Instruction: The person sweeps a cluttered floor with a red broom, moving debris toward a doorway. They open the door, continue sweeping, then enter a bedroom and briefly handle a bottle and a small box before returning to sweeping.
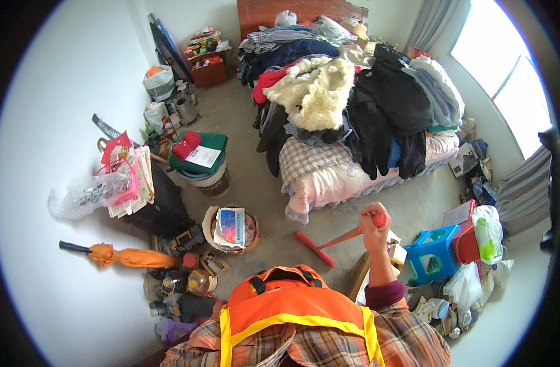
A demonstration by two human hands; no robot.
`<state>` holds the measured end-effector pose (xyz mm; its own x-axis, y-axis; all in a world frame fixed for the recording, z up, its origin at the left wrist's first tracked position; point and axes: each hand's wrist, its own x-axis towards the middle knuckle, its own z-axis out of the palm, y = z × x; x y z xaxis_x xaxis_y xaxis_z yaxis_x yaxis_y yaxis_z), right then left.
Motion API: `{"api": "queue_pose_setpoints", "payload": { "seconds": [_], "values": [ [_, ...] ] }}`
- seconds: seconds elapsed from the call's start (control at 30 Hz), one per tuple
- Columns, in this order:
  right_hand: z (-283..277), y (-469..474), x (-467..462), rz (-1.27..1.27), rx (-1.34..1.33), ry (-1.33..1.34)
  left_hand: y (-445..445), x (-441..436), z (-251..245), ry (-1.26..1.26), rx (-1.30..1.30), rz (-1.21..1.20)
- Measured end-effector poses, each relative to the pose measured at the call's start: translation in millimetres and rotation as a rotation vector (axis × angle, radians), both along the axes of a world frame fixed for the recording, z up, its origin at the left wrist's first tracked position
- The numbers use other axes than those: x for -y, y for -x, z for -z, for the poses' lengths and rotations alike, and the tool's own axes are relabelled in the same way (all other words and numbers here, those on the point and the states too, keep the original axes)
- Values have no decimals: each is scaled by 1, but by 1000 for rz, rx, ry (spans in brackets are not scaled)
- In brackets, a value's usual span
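Note:
My right hand (372, 227) is closed around the handle of a red long-handled broom (338, 238), near the handle's top end. The broom's narrow red head (315, 249) is low over the grey concrete floor (275, 236); its underside is hidden. Just ahead of the head is the foot of a bed, where a pink frilled quilt (339, 176) hangs down. My left hand is out of view. An orange apron with yellow trim (298, 307) covers my front and hides the floor close to me.
Clothes and a cream fleece (323, 89) are heaped on the bed. To my left stand a round cardboard container (209, 229), a lidded bucket (211, 183) and an orange umbrella (137, 258). A blue plastic stool (431, 252), a red bucket (463, 243) and bags are on my right.

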<state>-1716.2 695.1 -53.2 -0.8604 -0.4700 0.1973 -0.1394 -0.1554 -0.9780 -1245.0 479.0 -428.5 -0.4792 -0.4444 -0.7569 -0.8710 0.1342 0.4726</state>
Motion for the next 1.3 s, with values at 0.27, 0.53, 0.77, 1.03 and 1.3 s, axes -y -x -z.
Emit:
{"api": "queue_pose_setpoints", "payload": {
  "seconds": [0.27, 0.53, 0.77, 1.03, 1.3],
  "values": [
    [-4, -4, -1, 14, 6, -10, 5, 5, -2, -10, 22, 21],
    [-5, -5, -3, 56, 3, -54, 16, 12, -1, -30, 39, 81],
    [-10, -7, -8, 84, -81, -70, 38, 30, -1, -34, 51, 133],
    [-12, -8, -11, 88, -45, -32, 54, 46, -2, -36, 48, 186],
    [-13, -12, -18, 138, -107, -120, 57, 59, -1, -48, 47, 246]
  ]
}}
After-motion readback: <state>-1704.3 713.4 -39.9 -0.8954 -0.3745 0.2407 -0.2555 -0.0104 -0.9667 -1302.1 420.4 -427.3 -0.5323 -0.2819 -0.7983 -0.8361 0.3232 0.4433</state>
